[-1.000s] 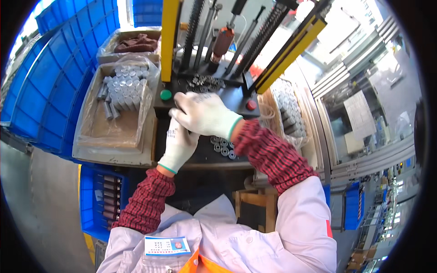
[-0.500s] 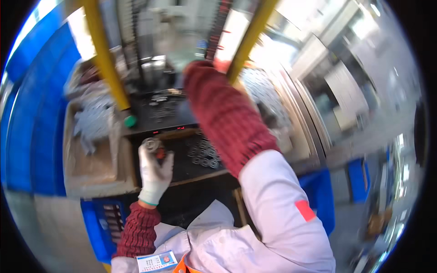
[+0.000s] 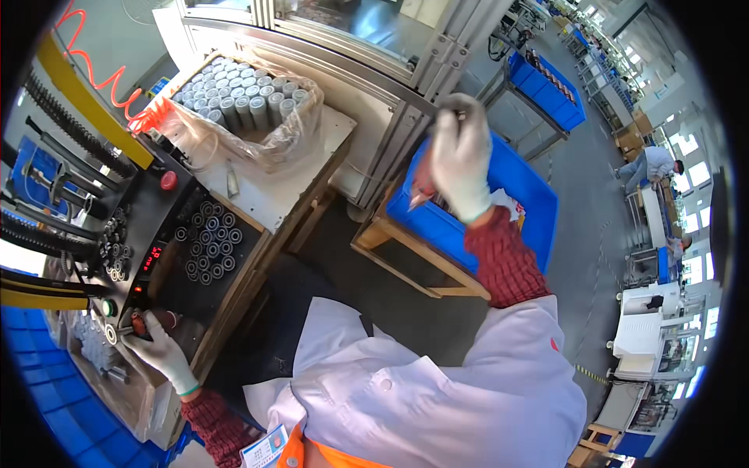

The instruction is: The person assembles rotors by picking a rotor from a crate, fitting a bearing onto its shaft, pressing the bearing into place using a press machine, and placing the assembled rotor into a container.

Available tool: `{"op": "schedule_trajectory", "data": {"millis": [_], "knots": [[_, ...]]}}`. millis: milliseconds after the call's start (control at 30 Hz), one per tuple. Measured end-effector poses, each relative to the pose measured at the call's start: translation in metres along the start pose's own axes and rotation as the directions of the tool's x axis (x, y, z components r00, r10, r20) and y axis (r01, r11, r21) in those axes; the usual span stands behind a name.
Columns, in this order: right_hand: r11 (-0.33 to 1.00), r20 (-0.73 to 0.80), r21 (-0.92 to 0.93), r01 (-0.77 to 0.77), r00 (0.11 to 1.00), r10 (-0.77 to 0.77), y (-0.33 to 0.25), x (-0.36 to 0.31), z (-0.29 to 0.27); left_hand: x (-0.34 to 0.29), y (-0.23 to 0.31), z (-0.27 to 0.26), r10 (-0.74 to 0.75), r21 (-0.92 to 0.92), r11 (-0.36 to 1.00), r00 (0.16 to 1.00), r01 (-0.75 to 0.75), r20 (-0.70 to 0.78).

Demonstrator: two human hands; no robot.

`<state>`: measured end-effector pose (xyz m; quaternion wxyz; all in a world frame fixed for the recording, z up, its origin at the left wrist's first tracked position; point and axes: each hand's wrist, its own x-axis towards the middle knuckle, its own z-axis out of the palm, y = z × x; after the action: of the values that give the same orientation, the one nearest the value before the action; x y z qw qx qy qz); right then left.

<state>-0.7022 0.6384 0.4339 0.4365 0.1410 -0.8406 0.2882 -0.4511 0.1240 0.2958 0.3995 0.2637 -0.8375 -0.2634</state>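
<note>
White-gloved fingers of the right hand (image 3: 462, 160) wrap a brown cylinder (image 3: 422, 182) above the blue bin (image 3: 433, 238); those of the left hand (image 3: 162, 349) curl round a reddish part (image 3: 140, 324), seemingly steadying it at the worktop (image 3: 175, 287).

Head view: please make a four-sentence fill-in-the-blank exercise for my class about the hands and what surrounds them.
1. The bin by the right hand is coloured ____.
2. The red button is farther from the left hand than the ____ button.
3. Loose metal rings lie nearer to the ____ hand.
4. The small display shows digits glowing ____.

Missing words: blue; green; left; red.
</note>
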Motion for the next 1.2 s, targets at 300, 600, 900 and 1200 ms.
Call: {"op": "schedule_trajectory", "data": {"millis": [300, 600, 900, 1200], "knots": [[0.616, 0.333, -0.548, -0.566, 0.528, 0.781, 0.283, -0.108, 0.085, -0.003, 0.003, 0.009, 0.009, 0.024, 1.0, 1.0, -0.009, 0.001], [0.752, 0.671, -0.036, -0.658, 0.542, 0.507, 0.265, -0.116, 0.055, -0.004, 0.009, -0.002, 0.007, 0.083, 0.997, 1.0, -0.005, -0.027], [0.851, 0.809, -0.494, 0.178, 0.451, 0.375, 0.305, -0.155, 0.059, -0.002, 0.003, 0.005, 0.055, 0.075, 0.996, 0.998, -0.054, -0.022], [0.841, 0.656, -0.515, -0.165, 0.557, 0.51, 0.362, -0.165, 0.093, -0.007, 0.008, 0.002, 0.016, 0.076, 0.997, 1.0, -0.017, 0.001]]}}
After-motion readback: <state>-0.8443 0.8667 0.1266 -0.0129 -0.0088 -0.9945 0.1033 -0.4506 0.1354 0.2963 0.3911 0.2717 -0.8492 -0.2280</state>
